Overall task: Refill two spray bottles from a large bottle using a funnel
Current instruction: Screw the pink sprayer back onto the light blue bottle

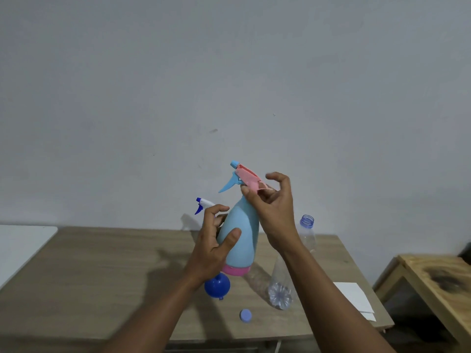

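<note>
My left hand (215,240) grips the body of a light blue spray bottle (242,233) with a pink base, held above the table. My right hand (274,207) pinches its pink and blue trigger head (246,175) at the neck. Behind the left hand, a second spray bottle shows only its white and dark blue nozzle (202,203). A blue funnel (217,285) lies on the table under the held bottle. A large clear bottle (293,263) stands uncapped at the right, partly behind my right arm. Its light purple cap (245,315) lies on the table.
The wooden table (102,271) runs to a plain wall. White paper sheets (355,299) lie near its right edge. A white surface (23,240) adjoins at the left, and a lighter wooden table (438,278) stands to the right.
</note>
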A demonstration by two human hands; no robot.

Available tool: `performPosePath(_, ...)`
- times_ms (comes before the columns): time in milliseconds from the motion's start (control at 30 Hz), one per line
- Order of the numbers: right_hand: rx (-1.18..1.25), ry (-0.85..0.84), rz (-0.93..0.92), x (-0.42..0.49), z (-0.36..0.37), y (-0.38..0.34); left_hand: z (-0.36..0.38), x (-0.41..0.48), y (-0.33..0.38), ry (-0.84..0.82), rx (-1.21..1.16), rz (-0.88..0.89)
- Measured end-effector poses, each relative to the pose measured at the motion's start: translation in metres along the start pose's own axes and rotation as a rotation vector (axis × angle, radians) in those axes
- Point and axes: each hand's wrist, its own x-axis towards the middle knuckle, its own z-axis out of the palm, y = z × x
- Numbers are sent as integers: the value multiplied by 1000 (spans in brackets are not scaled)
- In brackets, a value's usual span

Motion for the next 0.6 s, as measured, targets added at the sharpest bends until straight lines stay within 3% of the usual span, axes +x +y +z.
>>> performPosePath(167, -43, -157, 151, 12, 7, 9, 3, 5, -24, 15, 53, -40)
performPosePath(333, -37, -192, 245, 7, 0, 43, -17, -7, -80, 127, 104, -108)
performPosePath(500, -245, -225, 391, -19, -15, 102, -71, -59, -183, 210, 579, -483)
performPosePath(600, -421, -280, 505, -41, -28, 141, -96, -92, -219, 114, 923, -771)
